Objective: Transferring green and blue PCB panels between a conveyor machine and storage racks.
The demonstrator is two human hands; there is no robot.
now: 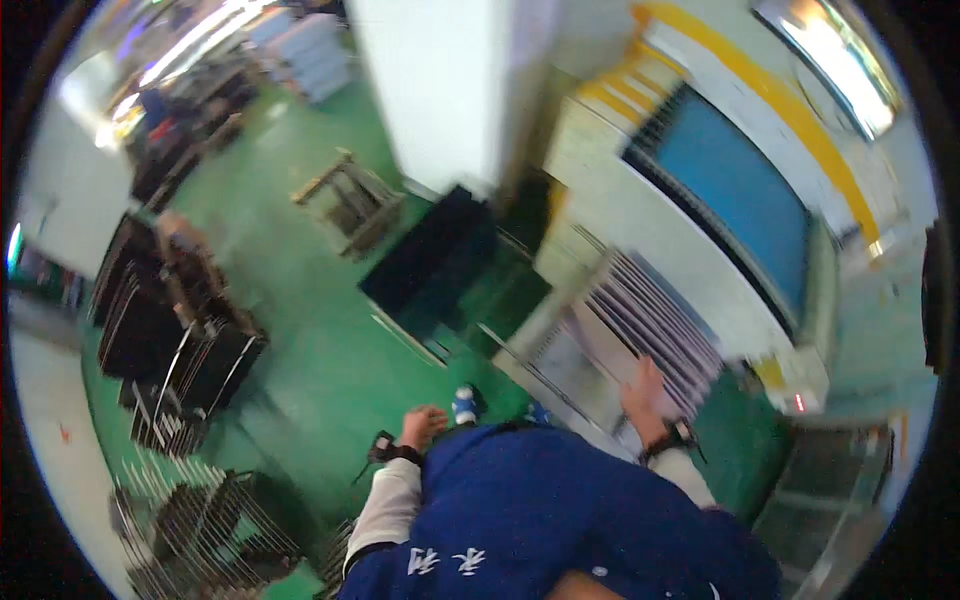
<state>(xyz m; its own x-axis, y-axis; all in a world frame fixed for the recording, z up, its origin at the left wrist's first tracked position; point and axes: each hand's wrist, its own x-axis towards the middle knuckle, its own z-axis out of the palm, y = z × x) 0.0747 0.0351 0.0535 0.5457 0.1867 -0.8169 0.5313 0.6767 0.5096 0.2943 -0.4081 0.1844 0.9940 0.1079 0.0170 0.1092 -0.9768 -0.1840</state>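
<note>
My right hand (644, 396) reaches to the near side of a rack of flat grey-pink panels (660, 325), standing in a row with their edges up. Its fingers look stretched out against the panels; blur hides the exact contact. My left hand (425, 426) hangs beside my body over the green floor, fingers curled in, with nothing visible in it. Dark bands with small devices sit on both wrists. A pale flat sheet (598, 345) lies at the left side of the panel row, within a metal frame (545, 378).
A white machine (640, 190) with a blue bed (735, 165) stands beyond the panels. Left of them is a dark cart (430, 265); behind it, a small wooden frame (350, 205) and a white pillar (435, 100). Black panel racks (170, 340) and wire racks (205, 530) line the left.
</note>
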